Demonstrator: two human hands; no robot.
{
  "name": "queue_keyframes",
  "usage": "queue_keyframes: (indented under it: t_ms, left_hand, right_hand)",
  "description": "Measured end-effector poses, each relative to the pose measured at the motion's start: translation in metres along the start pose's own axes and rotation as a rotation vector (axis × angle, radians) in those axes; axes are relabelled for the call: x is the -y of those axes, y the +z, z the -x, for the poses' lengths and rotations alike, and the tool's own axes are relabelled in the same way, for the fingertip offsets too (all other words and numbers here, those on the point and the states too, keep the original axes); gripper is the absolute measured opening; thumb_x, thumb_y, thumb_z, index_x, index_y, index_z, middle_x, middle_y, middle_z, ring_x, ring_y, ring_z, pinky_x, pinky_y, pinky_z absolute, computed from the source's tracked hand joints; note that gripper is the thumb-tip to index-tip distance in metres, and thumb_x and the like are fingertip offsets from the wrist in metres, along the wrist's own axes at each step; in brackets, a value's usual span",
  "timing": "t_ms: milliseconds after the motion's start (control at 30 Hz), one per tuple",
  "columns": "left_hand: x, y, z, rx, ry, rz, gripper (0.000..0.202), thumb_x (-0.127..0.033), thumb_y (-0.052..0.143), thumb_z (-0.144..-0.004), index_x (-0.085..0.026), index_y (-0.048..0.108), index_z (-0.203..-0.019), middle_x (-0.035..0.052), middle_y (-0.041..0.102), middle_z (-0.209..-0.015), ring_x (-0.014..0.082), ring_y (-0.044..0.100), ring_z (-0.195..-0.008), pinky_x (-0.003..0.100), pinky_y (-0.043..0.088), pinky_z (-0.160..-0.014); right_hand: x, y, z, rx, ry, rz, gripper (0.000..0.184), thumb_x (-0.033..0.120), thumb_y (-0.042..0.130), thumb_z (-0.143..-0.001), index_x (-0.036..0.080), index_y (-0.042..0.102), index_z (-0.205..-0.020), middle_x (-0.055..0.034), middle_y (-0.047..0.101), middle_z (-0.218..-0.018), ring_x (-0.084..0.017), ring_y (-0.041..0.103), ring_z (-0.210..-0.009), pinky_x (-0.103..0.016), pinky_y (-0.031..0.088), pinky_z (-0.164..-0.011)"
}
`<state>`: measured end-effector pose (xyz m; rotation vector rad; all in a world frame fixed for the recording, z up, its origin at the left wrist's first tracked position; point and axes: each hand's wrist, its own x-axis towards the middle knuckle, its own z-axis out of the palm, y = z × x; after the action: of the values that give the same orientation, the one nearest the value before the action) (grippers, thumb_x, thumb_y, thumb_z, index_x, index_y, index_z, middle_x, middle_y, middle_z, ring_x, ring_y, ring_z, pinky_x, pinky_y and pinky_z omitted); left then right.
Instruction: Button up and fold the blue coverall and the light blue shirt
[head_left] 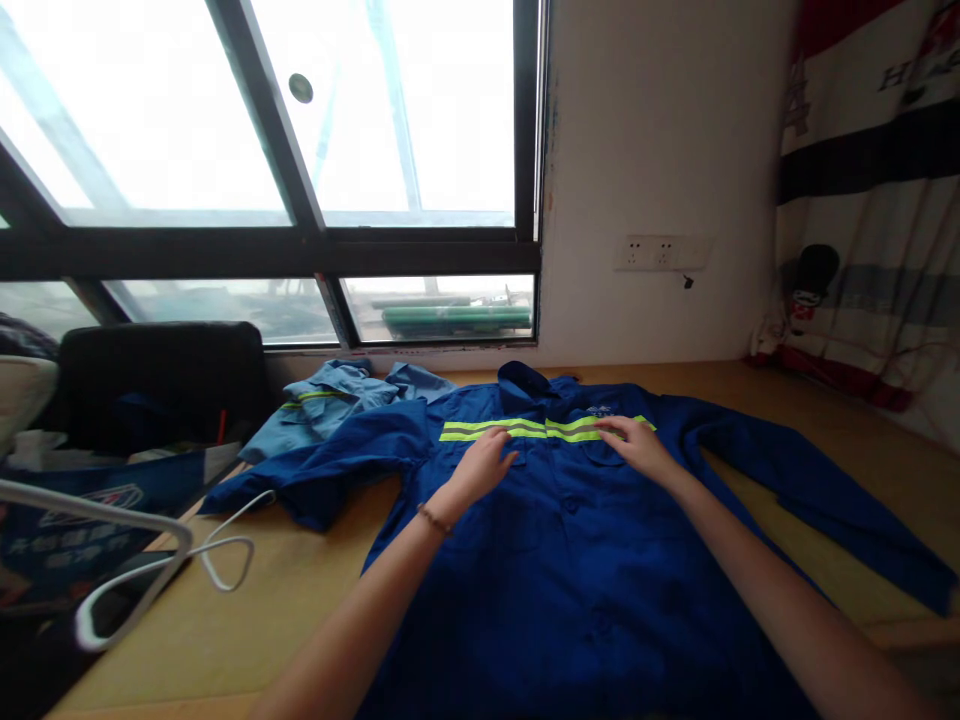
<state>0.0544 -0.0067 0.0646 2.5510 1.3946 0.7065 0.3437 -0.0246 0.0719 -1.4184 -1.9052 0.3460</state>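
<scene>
A dark blue work jacket (pixel 570 560) lies spread front-up on a wooden table (pixel 300 590), collar toward the window, with a yellow-green reflective stripe (pixel 525 429) across the chest. My left hand (pixel 486 462) rests flat on the chest just below the stripe, fingers stretched out. My right hand (pixel 636 445) lies flat on the right chest, fingertips touching the stripe's right part. Both hands hold nothing. Both sleeves are spread outward to the left and right.
A lighter blue garment (pixel 337 400) with a reflective stripe lies crumpled at the back left. A white clothes hanger (pixel 142 560) sits at the table's left edge. A black chair (pixel 161 380) holds a bag and items. A striped curtain (pixel 870 200) hangs right.
</scene>
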Motion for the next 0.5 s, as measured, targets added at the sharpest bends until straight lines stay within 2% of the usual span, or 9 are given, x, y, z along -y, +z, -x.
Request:
queue_keyframes:
  t_ms: [67,100,167,267,367,433,500]
  left_hand:
    - [0.011,0.03,-0.043,-0.052,-0.049,-0.108,0.03,-0.029,0.046,-0.082,-0.014,0.053,-0.107,0.0128,0.05,-0.121,0.0216,0.043,-0.114,0.036,0.035,-0.095]
    - [0.017,0.044,-0.057,-0.064,-0.084,-0.148,0.032,-0.03,0.045,-0.082,-0.014,0.051,-0.11,0.0125,0.047,-0.124,0.0228,0.039,-0.118,0.039,0.033,-0.097]
    - [0.027,0.067,-0.07,-0.066,-0.145,-0.212,0.036,-0.035,0.041,-0.084,-0.015,0.05,-0.113,0.0111,0.045,-0.127,0.0247,0.034,-0.121,0.044,0.03,-0.098]
    - [0.04,0.089,-0.071,-0.09,-0.197,-0.283,0.041,-0.042,0.033,-0.086,-0.018,0.047,-0.117,0.0095,0.045,-0.128,0.026,0.034,-0.121,0.048,0.026,-0.098]
    - [0.047,0.097,-0.069,-0.103,-0.22,-0.319,0.046,-0.046,0.029,-0.086,-0.02,0.046,-0.12,0.009,0.042,-0.131,0.0264,0.033,-0.121,0.047,0.025,-0.098]
    - [0.049,0.097,-0.07,-0.095,-0.227,-0.327,0.047,-0.047,0.028,-0.086,-0.021,0.046,-0.12,0.009,0.042,-0.131,0.0264,0.033,-0.121,0.046,0.026,-0.098]
    - [0.05,0.095,-0.073,-0.088,-0.227,-0.332,0.047,-0.047,0.027,-0.086,-0.022,0.045,-0.122,0.009,0.041,-0.131,0.0264,0.033,-0.121,0.045,0.026,-0.097]
  right_hand:
    - [-0.003,0.04,-0.054,-0.028,-0.009,0.105,0.026,0.024,0.045,-0.081,0.016,0.064,-0.096,-0.0086,0.061,-0.108,-0.02,0.053,-0.104,-0.033,0.038,-0.092]
    - [-0.004,0.058,-0.076,0.006,0.003,0.135,0.028,0.021,0.041,-0.083,0.017,0.064,-0.098,-0.0078,0.06,-0.11,-0.019,0.051,-0.106,-0.031,0.037,-0.093]
    - [-0.008,0.087,-0.11,0.075,0.018,0.152,0.029,0.017,0.039,-0.084,0.019,0.064,-0.098,-0.0047,0.062,-0.107,-0.016,0.054,-0.102,-0.027,0.038,-0.09]
    - [-0.021,0.115,-0.147,0.177,0.089,0.182,0.021,0.02,0.045,-0.084,0.02,0.065,-0.09,-0.0042,0.065,-0.098,-0.016,0.057,-0.095,-0.025,0.041,-0.083]
    - [-0.047,0.116,-0.179,0.201,0.234,0.247,0.019,0.029,0.052,-0.082,0.016,0.061,-0.093,-0.0073,0.062,-0.101,-0.018,0.056,-0.095,-0.034,0.042,-0.085]
    - [-0.067,0.104,-0.2,0.16,0.332,0.285,0.027,0.033,0.051,-0.084,0.014,0.056,-0.103,-0.0077,0.056,-0.108,-0.019,0.054,-0.096,-0.04,0.042,-0.085]
    - [-0.084,0.091,-0.219,0.099,0.401,0.306,0.03,0.034,0.048,-0.085,0.015,0.052,-0.108,-0.0074,0.053,-0.11,-0.018,0.053,-0.096,-0.04,0.044,-0.083]
